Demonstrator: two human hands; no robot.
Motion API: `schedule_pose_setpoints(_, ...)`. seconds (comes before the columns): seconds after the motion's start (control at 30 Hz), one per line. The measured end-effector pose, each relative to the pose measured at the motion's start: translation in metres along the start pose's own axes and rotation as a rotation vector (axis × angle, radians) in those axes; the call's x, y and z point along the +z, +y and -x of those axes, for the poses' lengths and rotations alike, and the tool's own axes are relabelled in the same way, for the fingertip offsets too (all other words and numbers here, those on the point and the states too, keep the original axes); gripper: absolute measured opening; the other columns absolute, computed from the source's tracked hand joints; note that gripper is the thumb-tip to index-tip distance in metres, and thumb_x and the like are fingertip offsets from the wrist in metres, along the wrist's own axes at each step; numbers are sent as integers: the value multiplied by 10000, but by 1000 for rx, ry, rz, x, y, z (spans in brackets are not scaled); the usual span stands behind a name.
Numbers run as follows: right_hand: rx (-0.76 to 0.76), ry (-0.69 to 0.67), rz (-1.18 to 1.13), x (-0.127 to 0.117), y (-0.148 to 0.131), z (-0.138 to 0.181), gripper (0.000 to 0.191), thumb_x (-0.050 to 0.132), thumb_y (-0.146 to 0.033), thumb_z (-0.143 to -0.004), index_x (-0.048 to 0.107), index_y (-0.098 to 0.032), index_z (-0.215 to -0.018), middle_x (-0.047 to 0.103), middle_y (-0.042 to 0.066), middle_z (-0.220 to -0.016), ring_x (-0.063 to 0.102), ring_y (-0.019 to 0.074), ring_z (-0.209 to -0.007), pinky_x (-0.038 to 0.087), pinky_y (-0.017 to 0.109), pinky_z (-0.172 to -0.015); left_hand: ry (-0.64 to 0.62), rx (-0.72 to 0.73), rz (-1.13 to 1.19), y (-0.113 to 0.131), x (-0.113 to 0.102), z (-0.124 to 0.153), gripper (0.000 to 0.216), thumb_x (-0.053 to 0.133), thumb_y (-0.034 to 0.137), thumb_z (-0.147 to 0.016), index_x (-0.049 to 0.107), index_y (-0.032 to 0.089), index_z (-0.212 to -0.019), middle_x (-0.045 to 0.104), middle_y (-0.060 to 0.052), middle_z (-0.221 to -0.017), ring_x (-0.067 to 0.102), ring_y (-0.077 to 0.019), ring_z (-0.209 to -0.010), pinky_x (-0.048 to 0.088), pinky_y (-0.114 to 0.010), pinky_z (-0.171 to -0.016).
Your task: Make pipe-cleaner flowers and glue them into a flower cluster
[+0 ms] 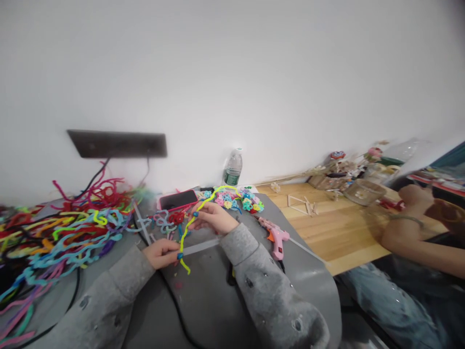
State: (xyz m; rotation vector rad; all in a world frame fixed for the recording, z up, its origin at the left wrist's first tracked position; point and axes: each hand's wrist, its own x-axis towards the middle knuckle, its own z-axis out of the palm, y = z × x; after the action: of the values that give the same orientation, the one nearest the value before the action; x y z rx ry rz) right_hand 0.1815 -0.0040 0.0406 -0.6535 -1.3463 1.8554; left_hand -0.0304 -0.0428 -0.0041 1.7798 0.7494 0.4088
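A long, wavy yellow pipe cleaner (186,231) runs between my two hands above the grey table. My left hand (162,253) pinches it near its lower end, and a short tail hangs below the fingers. Higher up and to the right, my right hand (210,218) grips the same strand between thumb and fingers. From there its free end arches over toward a cluster of colourful pipe-cleaner flowers (250,199). Beneath the hands lies a pale translucent strip (201,247). Looped red and grey-blue pipe cleaners (169,220) rest just behind my left hand.
Many loose pipe cleaners (72,237) heap up at the left. A pink-cased phone (178,199) and a water bottle (233,168) stand behind my hands. At right lies a pink glue gun (276,238). Black cables (176,303) cross the grey table (203,300). Another person's arm (414,240) is beyond a wooden table (334,228).
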Motion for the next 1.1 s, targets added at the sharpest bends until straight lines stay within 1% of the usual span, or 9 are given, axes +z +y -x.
schedule_pose_setpoints(0.1, 49, 17, -41, -9, 3, 8, 362, 748, -399, -618, 565, -161, -820, 652, -3, -674, 672, 141, -607, 502, 231, -594, -49, -82, 165, -4, -1, 4, 495, 497, 635, -721, 500, 165, -566, 283, 82, -355, 214, -48, -295, 125, -193, -325)
schedule_pose_setpoints(0.2, 37, 84, -101, -16, 14, 9, 358, 761, -379, -603, 575, -158, -814, 647, -10, -629, 662, 137, -579, 493, 229, -572, 58, -104, 275, -8, -1, 6, 473, 554, 621, -688, 543, 156, -607, 308, 81, -364, 205, -41, -285, 115, -189, -319)
schedule_pose_setpoints(0.37, -210, 378, -250, -14, 31, -1, 327, 764, -356, -587, 595, -156, -784, 621, -30, -575, 592, 106, -492, 464, 222, -503, 435, -50, 273, -6, -5, 4, 456, 547, 592, -708, 617, 147, -638, 250, 81, -380, 158, -44, -333, 75, -189, -352)
schedule_pose_setpoints(0.5, -449, 625, -342, -7, 18, -13, 257, 726, -308, -635, 589, -173, -804, 601, -47, -613, 566, 81, -512, 466, 214, -534, 761, -45, 204, -11, -21, 5, 474, 471, 572, -761, 631, 135, -672, 240, 81, -388, 160, -51, -325, 113, -195, -352)
schedule_pose_setpoints(0.57, -524, 658, -373, -3, 9, -19, 233, 710, -294, -650, 581, -183, -809, 599, -49, -648, 560, 73, -528, 464, 209, -547, 893, -50, 100, -18, -33, 8, 457, 435, 536, -786, 643, 129, -783, 281, 72, -404, 221, -69, -328, 164, -195, -347)
schedule_pose_setpoints(0.67, -498, 570, -324, 5, 7, -30, 219, 688, -320, -668, 571, -188, -797, 598, -40, -674, 549, 77, -521, 456, 215, -527, 1050, -104, -284, -31, -48, 13, 401, 426, 432, -788, 632, 152, -987, 472, 27, -480, 422, -121, -401, 313, -207, -394)
schedule_pose_setpoints(0.77, -423, 418, -179, 12, 25, -40, 234, 650, -387, -706, 548, -191, -783, 600, -27, -687, 540, 86, -489, 444, 227, -496, 1044, -138, -661, -41, -57, 16, 411, 414, 346, -744, 629, 159, -1040, 648, -47, -711, 599, -199, -631, 453, -266, -555)
schedule_pose_setpoints(0.9, -372, 308, -25, 13, 50, -44, 267, 576, -453, -762, 483, -206, -805, 588, -35, -624, 505, 87, -405, 381, 218, -427, 925, -110, -857, -46, -57, 15, 383, 420, 355, -729, 673, 157, -936, 655, -100, -866, 630, -228, -759, 499, -311, -674)
schedule_pose_setpoints(1.1, -395, 361, 24, 9, 54, -41, 293, 500, -492, -796, 467, -201, -803, 541, -52, -541, 457, 79, -358, 327, 201, -373, 978, 20, -966, -34, -52, 15, 321, 507, 389, -741, 695, 166, -875, 610, -98, -869, 613, -233, -796, 488, -354, -755)
